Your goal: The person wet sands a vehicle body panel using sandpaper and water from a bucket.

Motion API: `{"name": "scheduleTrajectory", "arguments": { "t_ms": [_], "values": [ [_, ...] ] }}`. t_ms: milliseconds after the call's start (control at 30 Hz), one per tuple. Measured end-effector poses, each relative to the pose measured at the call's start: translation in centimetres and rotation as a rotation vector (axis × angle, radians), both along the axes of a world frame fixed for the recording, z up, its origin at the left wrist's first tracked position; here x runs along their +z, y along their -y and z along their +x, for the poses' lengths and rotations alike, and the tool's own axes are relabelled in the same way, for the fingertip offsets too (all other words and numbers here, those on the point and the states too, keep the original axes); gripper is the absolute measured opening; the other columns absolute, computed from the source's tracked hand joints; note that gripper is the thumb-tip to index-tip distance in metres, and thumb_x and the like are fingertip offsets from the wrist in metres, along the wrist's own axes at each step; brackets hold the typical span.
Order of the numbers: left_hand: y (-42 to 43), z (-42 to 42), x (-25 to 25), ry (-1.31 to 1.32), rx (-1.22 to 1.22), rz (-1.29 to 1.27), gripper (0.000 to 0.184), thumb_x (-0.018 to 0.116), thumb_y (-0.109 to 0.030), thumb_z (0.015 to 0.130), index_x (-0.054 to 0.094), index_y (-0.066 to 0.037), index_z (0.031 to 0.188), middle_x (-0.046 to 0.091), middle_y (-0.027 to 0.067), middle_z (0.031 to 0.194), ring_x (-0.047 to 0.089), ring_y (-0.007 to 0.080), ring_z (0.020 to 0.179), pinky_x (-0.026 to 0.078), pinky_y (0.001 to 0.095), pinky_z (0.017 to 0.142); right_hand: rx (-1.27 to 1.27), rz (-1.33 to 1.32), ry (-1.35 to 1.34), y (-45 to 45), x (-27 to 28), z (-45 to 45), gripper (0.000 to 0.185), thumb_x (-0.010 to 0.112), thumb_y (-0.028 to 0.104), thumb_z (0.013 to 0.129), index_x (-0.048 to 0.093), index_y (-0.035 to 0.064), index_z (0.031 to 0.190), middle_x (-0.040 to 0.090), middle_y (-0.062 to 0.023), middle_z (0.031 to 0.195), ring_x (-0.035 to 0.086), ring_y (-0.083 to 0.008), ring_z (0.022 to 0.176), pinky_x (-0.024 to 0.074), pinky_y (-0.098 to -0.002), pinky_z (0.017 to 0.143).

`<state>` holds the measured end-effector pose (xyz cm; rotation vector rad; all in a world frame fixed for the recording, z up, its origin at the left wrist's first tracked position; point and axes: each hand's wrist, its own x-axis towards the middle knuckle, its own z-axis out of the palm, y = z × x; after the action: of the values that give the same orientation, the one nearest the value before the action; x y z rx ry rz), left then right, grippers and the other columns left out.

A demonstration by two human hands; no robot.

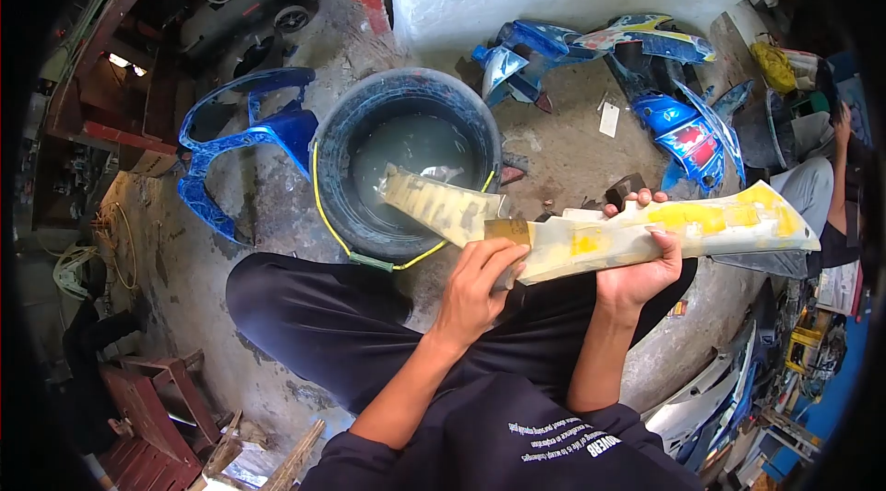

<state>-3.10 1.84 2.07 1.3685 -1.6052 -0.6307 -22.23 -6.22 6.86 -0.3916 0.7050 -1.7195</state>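
A long cream panel with yellow patches [683,223] lies across my lap, its narrow striped end reaching left over the water in a dark bucket [406,83]. My right hand [643,279] grips the panel from below, thumb in front and fingertips over the far edge. My left hand [475,293] is closed around a brown sanding sheet [508,232], pressed against the panel left of the yellow patches. The bucket's yellow handle [325,205] hangs down on its near side.
A blue frame part [277,133] lies left of the bucket. Blue fairings [678,126] and a white tag [609,119] are on the floor ahead. Another person's arm [839,168] shows at the far right. A wooden stool [152,413] stands at lower left.
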Motion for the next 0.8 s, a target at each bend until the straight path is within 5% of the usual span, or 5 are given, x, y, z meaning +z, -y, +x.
{"name": "scheduleTrajectory", "arguments": {
  "t_ms": [133, 167, 300, 533, 800],
  "values": [
    [0.8, 0.9, -2.1, -0.025, 0.159, 0.054, 0.050, 0.064, 0.014, 0.069, 0.070, -0.003, 0.115, 0.067, 0.0140, 0.111, 0.063, 0.0371, 0.103, 0.052, 0.0448, 0.089, -0.005, 0.008, -0.007, -0.1, -0.1, 0.0, 0.050, 0.055, 0.015, 0.078, 0.052, 0.0043, 0.126, 0.056, -0.0123, 0.113, 0.053, -0.0263, 0.113, 0.0463, -0.0438, 0.098],
    [1.1, 0.5, -2.3, -0.036, 0.245, 0.039, 0.022, 0.075, 0.004, 0.084, 0.074, -0.003, 0.105, 0.071, 0.0140, 0.100, 0.068, 0.0335, 0.092, 0.053, 0.0403, 0.085, -0.006, 0.008, -0.006, -0.1, -0.1, 0.0, 0.050, 0.055, 0.015, 0.078, 0.052, 0.0043, 0.126, 0.056, -0.0123, 0.113, 0.053, -0.0263, 0.113, 0.0463, -0.0438, 0.098],
    [0.9, -0.9, 0.1, -0.118, 0.107, -0.012, 0.022, 0.074, 0.006, 0.083, 0.074, -0.004, 0.102, 0.072, 0.0132, 0.098, 0.069, 0.0328, 0.095, 0.054, 0.0397, 0.083, -0.026, 0.008, 0.004, 0.0, 0.2, 0.2, 0.050, 0.055, 0.015, 0.078, 0.052, 0.0037, 0.127, 0.057, -0.0122, 0.113, 0.054, -0.0263, 0.114, 0.0465, -0.0434, 0.098],
    [1.6, 0.7, -1.9, -0.071, 0.276, 0.102, 0.012, 0.076, -0.003, 0.089, 0.075, -0.003, 0.101, 0.072, 0.0145, 0.099, 0.070, 0.0323, 0.093, 0.055, 0.0372, 0.082, 0.004, -0.005, 0.025, 0.0, -0.3, 0.3, 0.049, 0.055, 0.015, 0.078, 0.052, 0.0042, 0.125, 0.057, -0.0118, 0.113, 0.053, -0.0258, 0.113, 0.0459, -0.0428, 0.099],
    [1.6, -1.1, -0.8, -0.084, 0.176, -0.027, 0.016, 0.077, 0.001, 0.084, 0.075, -0.003, 0.099, 0.072, 0.0135, 0.098, 0.069, 0.0314, 0.091, 0.055, 0.0382, 0.081, -0.003, 0.001, -0.012, 0.0, -0.3, 0.4, 0.048, 0.056, 0.015, 0.078, 0.052, 0.0051, 0.125, 0.057, -0.0116, 0.113, 0.053, -0.0258, 0.114, 0.0460, -0.0421, 0.099]
  ]
}}
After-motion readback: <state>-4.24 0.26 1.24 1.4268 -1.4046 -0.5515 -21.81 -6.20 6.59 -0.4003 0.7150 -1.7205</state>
